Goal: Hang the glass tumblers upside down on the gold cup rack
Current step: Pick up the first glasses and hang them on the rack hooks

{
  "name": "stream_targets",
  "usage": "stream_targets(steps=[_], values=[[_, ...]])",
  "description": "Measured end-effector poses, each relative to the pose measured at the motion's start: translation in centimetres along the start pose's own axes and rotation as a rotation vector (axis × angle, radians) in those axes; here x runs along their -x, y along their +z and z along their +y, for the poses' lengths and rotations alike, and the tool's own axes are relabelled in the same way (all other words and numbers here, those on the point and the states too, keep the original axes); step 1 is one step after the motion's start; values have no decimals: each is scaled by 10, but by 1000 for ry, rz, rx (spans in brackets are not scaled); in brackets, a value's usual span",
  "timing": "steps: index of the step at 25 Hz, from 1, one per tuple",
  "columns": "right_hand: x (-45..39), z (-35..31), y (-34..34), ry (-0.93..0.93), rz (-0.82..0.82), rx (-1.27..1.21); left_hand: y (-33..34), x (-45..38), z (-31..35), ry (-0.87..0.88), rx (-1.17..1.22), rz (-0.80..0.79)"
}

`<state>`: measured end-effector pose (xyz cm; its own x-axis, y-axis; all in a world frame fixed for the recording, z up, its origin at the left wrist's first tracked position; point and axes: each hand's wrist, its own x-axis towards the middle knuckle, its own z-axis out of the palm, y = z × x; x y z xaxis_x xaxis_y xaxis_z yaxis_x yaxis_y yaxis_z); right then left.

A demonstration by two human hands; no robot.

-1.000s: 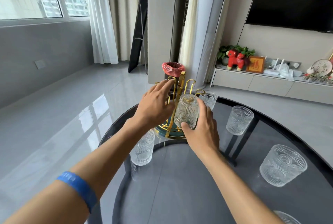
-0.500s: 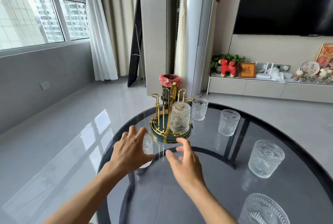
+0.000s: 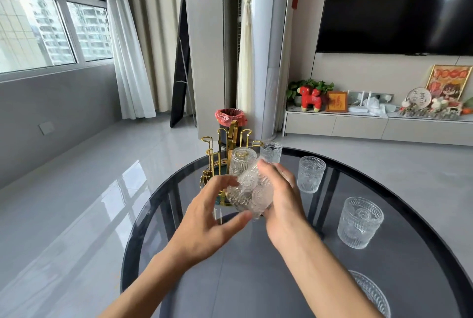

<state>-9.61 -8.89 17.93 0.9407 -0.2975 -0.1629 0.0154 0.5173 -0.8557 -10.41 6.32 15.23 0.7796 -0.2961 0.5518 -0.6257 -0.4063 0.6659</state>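
Presently a tilted glass tumbler (image 3: 249, 191) is clasped between the left hand (image 3: 204, 228) and right hand (image 3: 284, 205), just in front of the gold cup rack (image 3: 225, 154), where one tumbler (image 3: 242, 161) is hung inverted.

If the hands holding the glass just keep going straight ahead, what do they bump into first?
Probably the upside-down tumbler already hanging on the gold rack. It sits right behind the held tumbler in both hands, though depth is hard to judge.

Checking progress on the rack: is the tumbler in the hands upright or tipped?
Tipped. The held tumbler lies slanted between the left hand and right hand, above the table.
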Motion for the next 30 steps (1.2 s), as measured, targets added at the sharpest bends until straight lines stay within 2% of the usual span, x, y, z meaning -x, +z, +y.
stream_targets(steps=[2, 6, 8, 11, 14, 17, 20, 22, 25, 30], values=[[-10, -8, -4, 67, 42, 28, -5, -13, -7, -65, 27, -43], [-50, -49, -9, 112, 116, 135, -18, -66, -21, -182, 31, 66], [-74, -68, -8, 74, 154, 258, -22, -101, -28, -176, -27, 113], [-106, -81, -4, -96, 236, 526, -18, -146, -41, 28, -304, 115], [-137, -80, 0, -263, 129, 685, -6, -184, -69, 87, -546, -30], [-162, -73, 3, -524, 35, 913, 4, -207, -95, 35, -589, -149], [-176, -60, 7, -822, -8, 1035, 6, -209, -107, 68, -569, -87], [-184, -49, 10, -936, -14, 1019, 5, -210, -110, 84, -583, -61], [-196, -36, 14, -906, -34, 1046, 6, -211, -109, 84, -607, -83], [-215, -22, 2, -637, -147, 1296, 6, -207, -108, 97, -654, -63]])
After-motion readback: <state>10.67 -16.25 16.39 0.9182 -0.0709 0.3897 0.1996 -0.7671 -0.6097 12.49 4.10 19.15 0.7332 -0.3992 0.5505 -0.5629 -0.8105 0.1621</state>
